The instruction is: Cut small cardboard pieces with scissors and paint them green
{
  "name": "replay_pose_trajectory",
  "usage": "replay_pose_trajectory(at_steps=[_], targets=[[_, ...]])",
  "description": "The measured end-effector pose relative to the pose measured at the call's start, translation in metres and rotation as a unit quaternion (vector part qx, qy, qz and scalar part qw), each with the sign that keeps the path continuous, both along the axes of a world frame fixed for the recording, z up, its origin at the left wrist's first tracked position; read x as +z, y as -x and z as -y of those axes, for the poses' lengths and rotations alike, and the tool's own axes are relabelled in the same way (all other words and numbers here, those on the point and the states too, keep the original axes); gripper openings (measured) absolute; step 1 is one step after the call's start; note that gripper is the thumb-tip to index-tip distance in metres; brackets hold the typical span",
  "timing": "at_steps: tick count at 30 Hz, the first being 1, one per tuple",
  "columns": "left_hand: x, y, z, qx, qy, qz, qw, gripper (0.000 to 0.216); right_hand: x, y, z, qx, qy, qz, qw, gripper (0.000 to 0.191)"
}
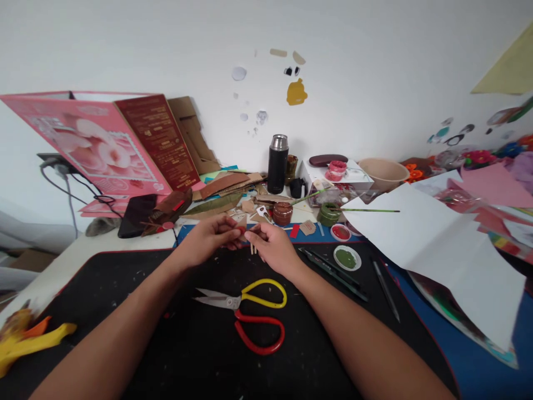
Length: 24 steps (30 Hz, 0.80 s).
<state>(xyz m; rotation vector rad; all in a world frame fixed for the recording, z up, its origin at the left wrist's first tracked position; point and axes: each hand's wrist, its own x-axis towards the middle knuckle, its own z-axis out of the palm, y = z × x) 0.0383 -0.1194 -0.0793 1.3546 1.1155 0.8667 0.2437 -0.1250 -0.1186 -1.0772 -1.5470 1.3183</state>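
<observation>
My left hand and my right hand meet over the far part of the black mat, fingers pinched together. Between them they hold a small cardboard piece with thin wooden sticks poking down from it. A bit of red shows at my left fingertips. Scissors with one yellow and one red handle lie shut on the mat just in front of my hands, blades pointing left.
Lids of green paint and red paint, paint jars, a black flask, cardboard scraps, a pink box, a large white sheet, brushes and a yellow tool surround the mat.
</observation>
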Motion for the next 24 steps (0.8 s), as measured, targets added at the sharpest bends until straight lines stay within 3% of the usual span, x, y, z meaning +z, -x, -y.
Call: replay_pose_trajectory(at_steps=[5,7,10,13,16,19,24], targets=[[0.005,0.033,-0.017,0.200,-0.072,0.060,0.975,0.051,-0.005,0.003,0.000,-0.020,0.011,-0.021,1.000,0.031],[0.001,0.044,-0.024,0.243,-0.082,0.089,0.962,0.050,-0.005,0.005,0.000,-0.024,-0.004,0.019,1.000,0.028],[-0.007,0.050,-0.031,0.269,-0.084,0.125,0.951,0.050,0.005,0.010,0.002,-0.011,-0.088,0.157,0.984,0.021],[-0.012,0.047,-0.032,0.261,-0.083,0.132,0.953,0.051,0.025,0.020,0.004,0.044,-0.184,0.317,0.929,0.018],[-0.012,0.045,-0.031,0.236,-0.092,0.124,0.959,0.054,0.041,0.036,0.002,0.097,-0.257,0.469,0.839,0.023],[-0.011,0.044,-0.030,0.211,-0.103,0.123,0.964,0.058,0.045,0.055,-0.005,0.140,-0.306,0.554,0.761,0.028],[-0.012,0.044,-0.031,0.204,-0.112,0.140,0.962,0.063,0.036,0.086,-0.017,0.187,-0.326,0.572,0.729,0.030]])
